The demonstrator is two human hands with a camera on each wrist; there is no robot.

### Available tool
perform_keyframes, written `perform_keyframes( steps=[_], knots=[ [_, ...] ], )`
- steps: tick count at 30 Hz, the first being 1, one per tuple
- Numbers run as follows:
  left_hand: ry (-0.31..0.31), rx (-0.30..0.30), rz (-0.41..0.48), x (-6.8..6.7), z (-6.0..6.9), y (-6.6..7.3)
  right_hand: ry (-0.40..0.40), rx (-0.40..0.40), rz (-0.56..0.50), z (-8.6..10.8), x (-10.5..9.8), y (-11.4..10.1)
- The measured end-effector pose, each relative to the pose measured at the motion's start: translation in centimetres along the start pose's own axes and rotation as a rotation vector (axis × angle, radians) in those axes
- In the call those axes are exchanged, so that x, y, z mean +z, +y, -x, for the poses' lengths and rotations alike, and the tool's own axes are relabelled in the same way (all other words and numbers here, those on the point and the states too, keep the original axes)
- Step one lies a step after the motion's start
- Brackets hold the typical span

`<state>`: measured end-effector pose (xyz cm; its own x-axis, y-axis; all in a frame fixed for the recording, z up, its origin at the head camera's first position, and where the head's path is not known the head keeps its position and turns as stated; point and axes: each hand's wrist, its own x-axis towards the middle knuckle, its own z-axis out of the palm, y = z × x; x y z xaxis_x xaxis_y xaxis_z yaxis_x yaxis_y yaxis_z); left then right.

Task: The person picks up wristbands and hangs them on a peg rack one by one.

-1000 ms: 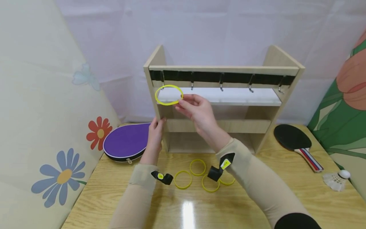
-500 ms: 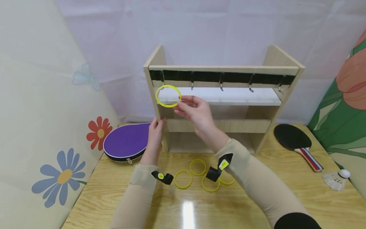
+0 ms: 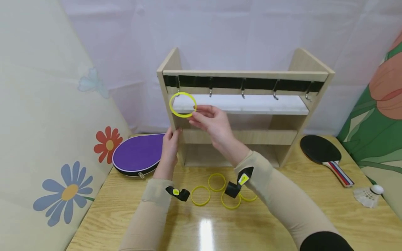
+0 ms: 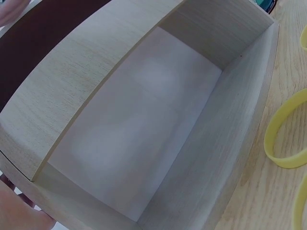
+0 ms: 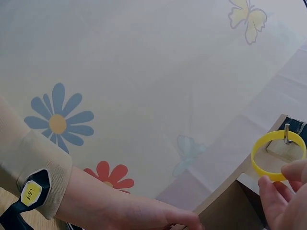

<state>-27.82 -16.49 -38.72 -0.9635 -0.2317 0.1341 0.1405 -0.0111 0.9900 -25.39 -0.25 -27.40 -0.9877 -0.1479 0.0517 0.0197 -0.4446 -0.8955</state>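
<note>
My right hand pinches the near right edge of a yellow ring between thumb and fingers. The ring is held up in front of the leftmost metal hook of a wooden shelf. In the right wrist view the hook overlaps the ring's upper edge; whether the ring's weight rests on it I cannot tell. My left hand grips the shelf's left side panel low down, its fingers partly hidden behind the panel. Several hooks line a black strip along the shelf's upper front.
Several more yellow rings lie on the wooden table before the shelf. A purple paddle case is at left. To the right lie a black table tennis paddle and a shuttlecock.
The ring has tilted from a flatter oval to a rounder face and shifted slightly left with my right hand. My left hand has kept its grip on the panel.
</note>
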Motion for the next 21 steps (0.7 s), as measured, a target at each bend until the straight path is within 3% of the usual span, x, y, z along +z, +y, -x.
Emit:
perform_keyframes(
  steps=[12, 21],
  knots=[
    [-0.005, -0.007, 0.006, 0.0, -0.2, -0.1, -0.003, 0.018, 0.024, 0.0, 0.1, 0.3],
    [0.002, 0.005, 0.028, 0.0, -0.1, -0.1, -0.008, 0.028, 0.114, 0.3, -0.9, 0.9]
  ],
)
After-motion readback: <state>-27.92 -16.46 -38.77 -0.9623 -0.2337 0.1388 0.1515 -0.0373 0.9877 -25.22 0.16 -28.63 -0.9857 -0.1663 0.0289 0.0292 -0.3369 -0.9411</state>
